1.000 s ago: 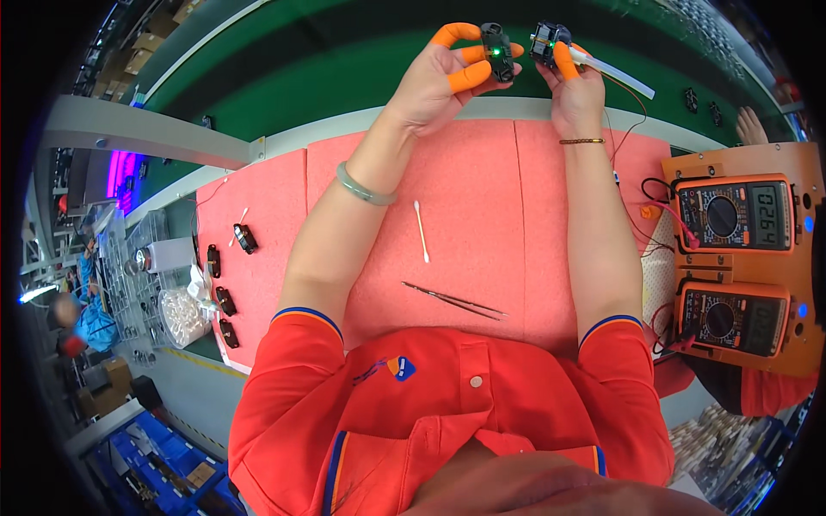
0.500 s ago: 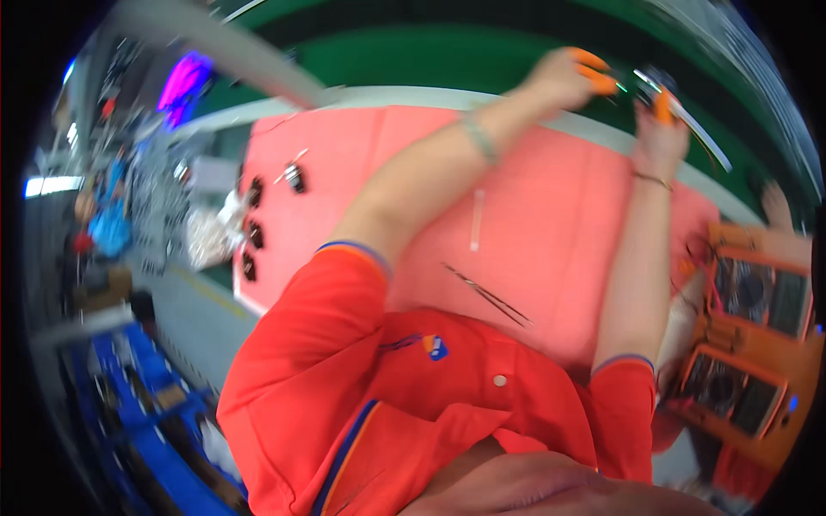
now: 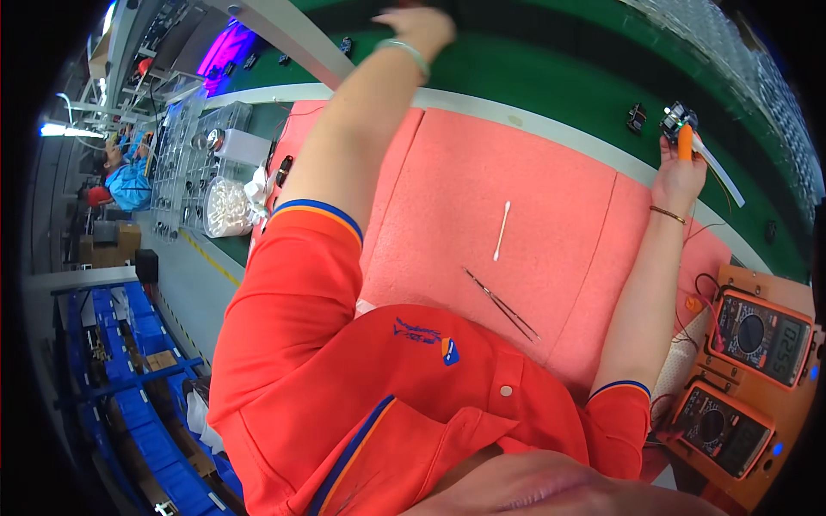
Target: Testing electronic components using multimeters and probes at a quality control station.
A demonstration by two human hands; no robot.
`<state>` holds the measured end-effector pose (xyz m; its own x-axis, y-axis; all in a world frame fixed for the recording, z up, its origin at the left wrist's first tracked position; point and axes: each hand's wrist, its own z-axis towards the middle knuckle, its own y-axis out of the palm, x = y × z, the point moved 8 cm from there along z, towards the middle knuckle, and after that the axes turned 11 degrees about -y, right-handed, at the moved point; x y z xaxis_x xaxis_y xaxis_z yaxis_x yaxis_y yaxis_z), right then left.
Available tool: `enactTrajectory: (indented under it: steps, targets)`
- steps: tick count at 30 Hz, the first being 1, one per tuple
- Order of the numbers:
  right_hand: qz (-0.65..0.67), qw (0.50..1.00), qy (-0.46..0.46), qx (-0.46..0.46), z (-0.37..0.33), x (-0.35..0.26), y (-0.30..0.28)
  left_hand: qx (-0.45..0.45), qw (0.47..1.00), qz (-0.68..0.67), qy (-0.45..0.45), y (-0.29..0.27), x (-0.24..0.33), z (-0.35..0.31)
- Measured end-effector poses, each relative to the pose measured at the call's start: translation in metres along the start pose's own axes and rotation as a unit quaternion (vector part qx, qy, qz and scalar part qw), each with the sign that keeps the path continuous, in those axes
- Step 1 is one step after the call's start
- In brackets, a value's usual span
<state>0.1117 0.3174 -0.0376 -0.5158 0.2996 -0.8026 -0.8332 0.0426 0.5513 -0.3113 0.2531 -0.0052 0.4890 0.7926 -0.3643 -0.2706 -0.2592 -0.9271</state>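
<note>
My left hand [image 3: 423, 27] reaches over the green conveyor belt [image 3: 516, 47] at the top edge, where most of its fingers are cut off; whether they hold anything is hidden. At the right, my right hand [image 3: 678, 176] grips a small black-and-silver electronic module [image 3: 678, 119] with a white flat strip [image 3: 718, 168] trailing from it. An orange finger cot [image 3: 685, 143] covers one of its fingers, and a tiny green light shows on the module. Beside it a similar dark module [image 3: 636, 118] lies on the belt. A cotton swab [image 3: 502, 230] and tweezers [image 3: 501, 304] rest on the pink mat [image 3: 447, 215].
Two orange multimeters [image 3: 757, 336] [image 3: 721, 427] stand on an orange board at the right. A tub of cotton swabs [image 3: 228, 211] and a white dispenser bottle [image 3: 241, 147] stand at the left. A grey post [image 3: 292, 34] rises beyond the left arm. Blue racks [image 3: 138, 387] and a seated person [image 3: 129, 182] are farther left.
My left hand has moved away from the module, left and farther out over the belt. The right hand still holds the module, slightly farther right. The view has shifted and sharpened.
</note>
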Motion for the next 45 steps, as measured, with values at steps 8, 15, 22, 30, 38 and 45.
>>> enactTrajectory:
  steps: [8,15,22,30,38,45]
  targets:
    - [-0.039,0.999,0.001,-0.003,0.003,0.005,-0.013,-0.096,0.993,-0.011,0.065,0.076,-0.034,0.071]
    - [-0.049,0.999,-0.003,-0.011,-0.001,0.006,0.0,0.044,0.879,-0.342,0.329,-0.015,0.056,-0.03]
    - [-0.042,0.999,-0.021,-0.024,-0.006,-0.008,0.0,-0.088,0.811,-0.473,0.333,-0.072,0.121,-0.179]
    - [-0.038,0.996,-0.007,-0.082,-0.015,0.006,0.019,-0.38,0.417,-0.787,0.25,-0.059,0.13,-0.194]
    - [-0.207,0.962,-0.014,-0.175,-0.023,0.008,0.035,-0.399,0.454,-0.719,0.344,-0.054,0.141,-0.206]
    - [-0.125,0.966,-0.006,-0.225,-0.033,0.002,0.046,-0.406,0.446,-0.765,0.223,-0.04,0.133,-0.194]
